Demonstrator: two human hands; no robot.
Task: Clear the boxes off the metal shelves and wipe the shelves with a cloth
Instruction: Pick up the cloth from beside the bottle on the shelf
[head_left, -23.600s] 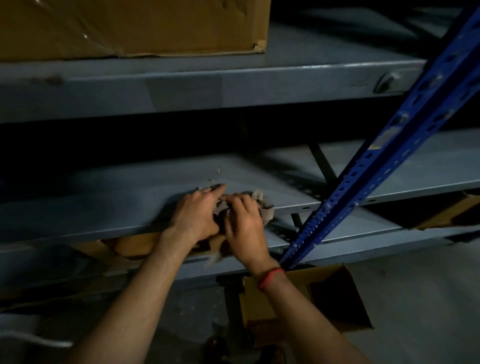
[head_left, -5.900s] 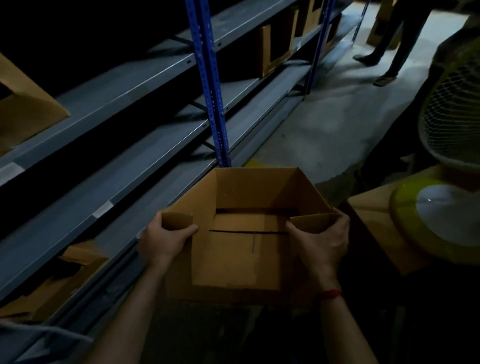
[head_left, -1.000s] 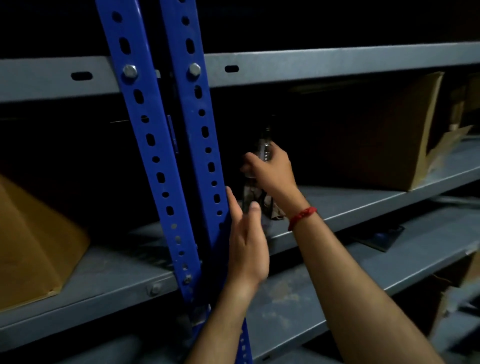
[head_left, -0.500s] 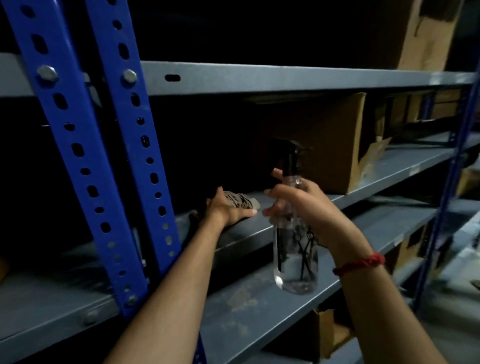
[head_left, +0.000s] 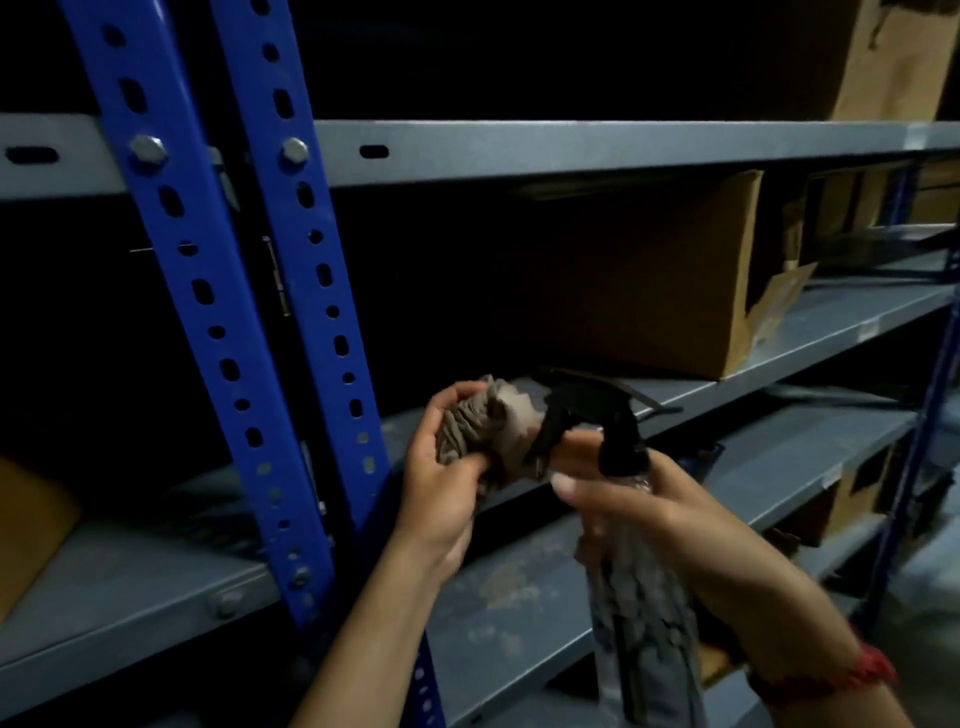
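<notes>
My left hand grips a bunched brown-grey cloth in front of the middle grey metal shelf. My right hand holds a clear spray bottle by its neck, a finger at the trigger. The bottle's black spray head points at the cloth, almost touching it. A brown cardboard box stands on the middle shelf to the right. Another box sits on the top shelf at the far right.
Two blue perforated uprights stand just left of my hands. A further box shows at the left edge of the shelf. A lower grey shelf runs under my hands, with more boxes beneath it at the right.
My left hand has lifted the cloth off the shelf and brought it to the spray head. My right hand has tilted the bottle toward the cloth.
</notes>
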